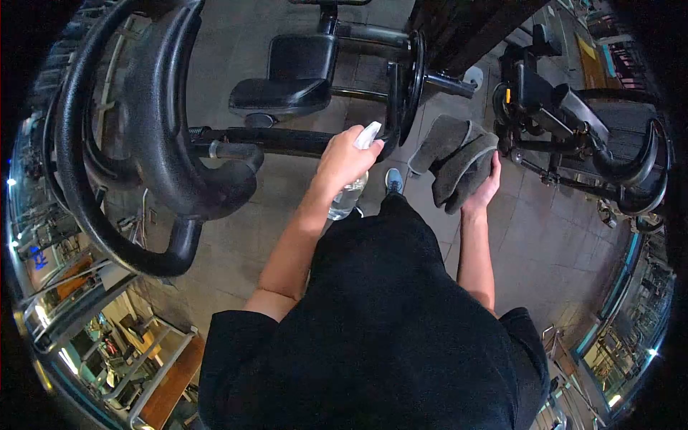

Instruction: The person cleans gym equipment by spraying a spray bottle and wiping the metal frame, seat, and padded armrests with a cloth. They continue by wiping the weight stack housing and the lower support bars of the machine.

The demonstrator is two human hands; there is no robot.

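A clear spray bottle (347, 199) with a white trigger head (368, 135) is in my left hand (342, 163), whose fingers wrap round its neck. The bottle hangs upright in front of my body, and clear liquid seems to show in its lower part. On the other side, my right hand (484, 188) grips a folded dark grey cloth (459, 156) with a lighter edge. Its folds droop to the left and hide most of the fingers. Neither hand touches the machines around me.
Close on the left stands a black exercise machine (161, 122) with thick curved handles. Ahead is a padded black seat (301, 72) beside a round black plate (414, 86). Another black machine (573, 129) stands at right. Grey tiled floor (527, 236) lies between them.
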